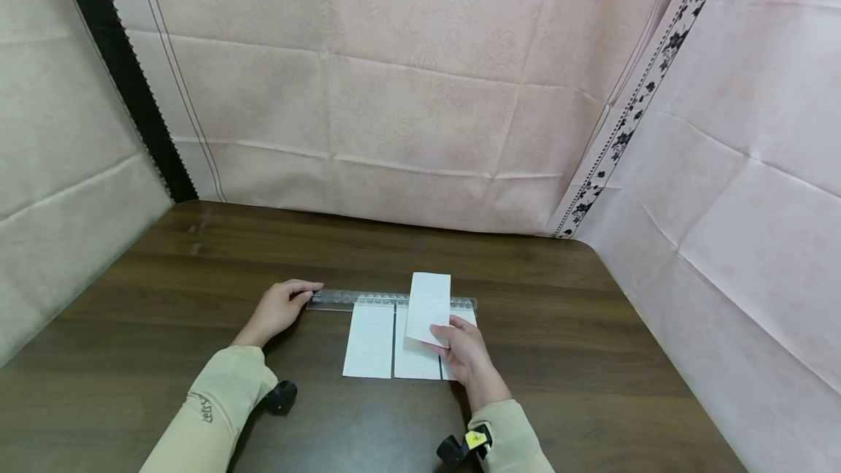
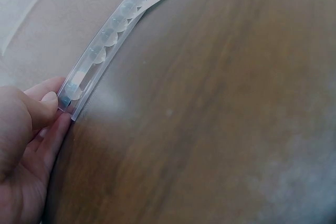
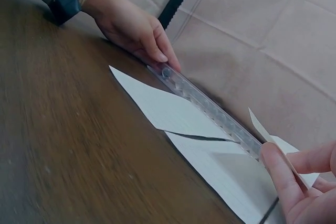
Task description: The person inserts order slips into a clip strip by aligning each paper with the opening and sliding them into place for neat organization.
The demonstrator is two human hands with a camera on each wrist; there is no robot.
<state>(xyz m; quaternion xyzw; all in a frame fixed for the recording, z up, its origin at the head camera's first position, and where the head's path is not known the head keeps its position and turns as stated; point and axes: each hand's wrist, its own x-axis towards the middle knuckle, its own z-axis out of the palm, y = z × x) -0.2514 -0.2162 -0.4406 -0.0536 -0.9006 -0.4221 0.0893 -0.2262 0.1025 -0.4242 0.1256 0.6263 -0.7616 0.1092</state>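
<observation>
My left hand [image 1: 279, 310] pinches the left end of a clear plastic strip [image 1: 333, 301], which has a row of rounded tabs along it. The left wrist view shows the thumb on top of the strip [image 2: 107, 39]. Several white paper slips [image 1: 368, 341] lie side by side below the strip, their upper edges at it. Between the thumb and fingers of my right hand [image 1: 468, 355] is another white slip [image 1: 428, 305], raised over the middle and right slips. In the right wrist view this slip [image 3: 278, 142] appears nearly edge-on.
A brown wood-grain table [image 1: 315, 429] spreads around the strip. Pale cloth [image 1: 368, 108] hangs behind it and at both sides, with a black band [image 1: 131, 71] at left and a floral border [image 1: 631, 122] at right.
</observation>
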